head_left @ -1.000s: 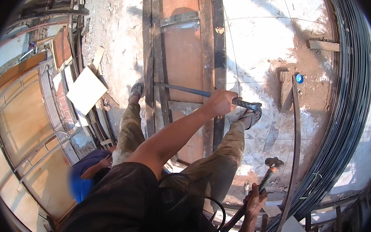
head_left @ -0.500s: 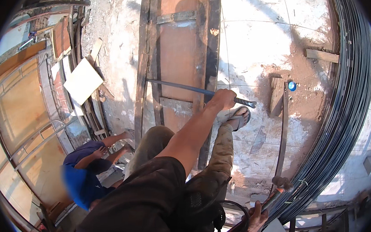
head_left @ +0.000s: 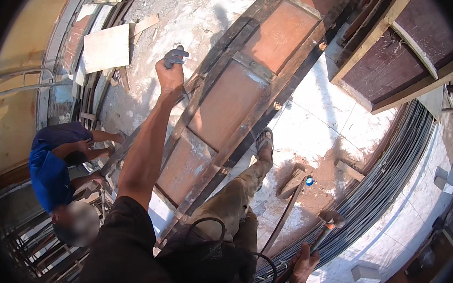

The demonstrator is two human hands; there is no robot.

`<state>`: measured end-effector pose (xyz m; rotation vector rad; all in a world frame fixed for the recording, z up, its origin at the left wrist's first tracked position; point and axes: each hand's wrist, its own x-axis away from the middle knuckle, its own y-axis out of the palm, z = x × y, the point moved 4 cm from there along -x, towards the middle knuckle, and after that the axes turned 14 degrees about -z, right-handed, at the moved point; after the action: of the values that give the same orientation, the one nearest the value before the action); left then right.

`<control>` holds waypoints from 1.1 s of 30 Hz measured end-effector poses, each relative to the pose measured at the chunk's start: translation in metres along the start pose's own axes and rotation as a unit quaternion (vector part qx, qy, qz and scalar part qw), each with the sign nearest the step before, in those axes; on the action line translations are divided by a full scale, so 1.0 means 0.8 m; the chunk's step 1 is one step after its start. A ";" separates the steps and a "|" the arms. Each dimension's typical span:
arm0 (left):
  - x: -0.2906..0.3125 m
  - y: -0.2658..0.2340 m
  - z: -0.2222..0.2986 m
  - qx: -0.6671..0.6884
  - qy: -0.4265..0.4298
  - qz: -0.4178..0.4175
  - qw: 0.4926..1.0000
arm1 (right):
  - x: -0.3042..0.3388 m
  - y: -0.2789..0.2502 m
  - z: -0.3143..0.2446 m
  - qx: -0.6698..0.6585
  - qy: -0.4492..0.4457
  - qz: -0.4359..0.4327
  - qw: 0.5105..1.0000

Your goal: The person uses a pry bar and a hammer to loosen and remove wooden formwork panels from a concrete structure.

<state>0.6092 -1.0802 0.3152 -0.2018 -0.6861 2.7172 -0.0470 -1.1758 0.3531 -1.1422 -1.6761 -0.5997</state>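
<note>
My left hand (head_left: 169, 78) is stretched forward, its fingers wrapped round a crowbar (head_left: 176, 55) whose dark, curved end sticks out above the fist. Part of its shaft shows behind my wrist, near the edge of a worn wooden door (head_left: 229, 102) with reddish-brown panels; whether it touches the door I cannot tell. Low on the right, my right hand (head_left: 305, 262) is closed round the handle of a hammer (head_left: 331, 219), head upward. Beyond the hammer lies a bundle of long metal rods (head_left: 389, 175). My sandalled foot (head_left: 265, 139) is beside the door's right edge.
A person in blue (head_left: 51, 173) squats at the left. Another panelled wooden piece (head_left: 387, 61) stands at upper right. Wood blocks (head_left: 292, 183), a blue round lid (head_left: 309, 180) and a long strip (head_left: 284, 220) lie near the rods. A pale board (head_left: 106, 48) lies upper left.
The view has turned, so the door now runs diagonally. My left hand, with the crowbar, has gone from the door's right side to its left. My right hand still holds the hammer.
</note>
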 end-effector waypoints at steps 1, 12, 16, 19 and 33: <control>-0.017 -0.041 0.026 0.088 0.021 0.020 0.996 | -0.012 0.006 -0.030 0.022 -0.003 -0.016 1.000; -0.021 -0.123 0.019 0.259 0.026 0.116 0.959 | -0.385 0.065 -0.237 0.450 -0.057 -0.107 0.885; 0.019 -0.124 0.024 0.197 0.008 0.115 0.974 | -0.497 0.092 -0.277 0.670 -0.054 -0.117 0.731; 0.050 -0.116 0.049 0.066 -0.039 0.066 0.995 | -0.545 0.117 -0.302 0.781 -0.035 -0.065 0.620; 0.167 -0.014 0.058 -0.040 -0.240 0.116 0.963 | -0.605 0.058 -0.368 0.938 -0.008 -0.021 0.346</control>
<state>0.4775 -1.0444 0.3540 0.3993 -0.9540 2.9922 0.1616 -1.5889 0.0234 0.7187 -1.1223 1.2883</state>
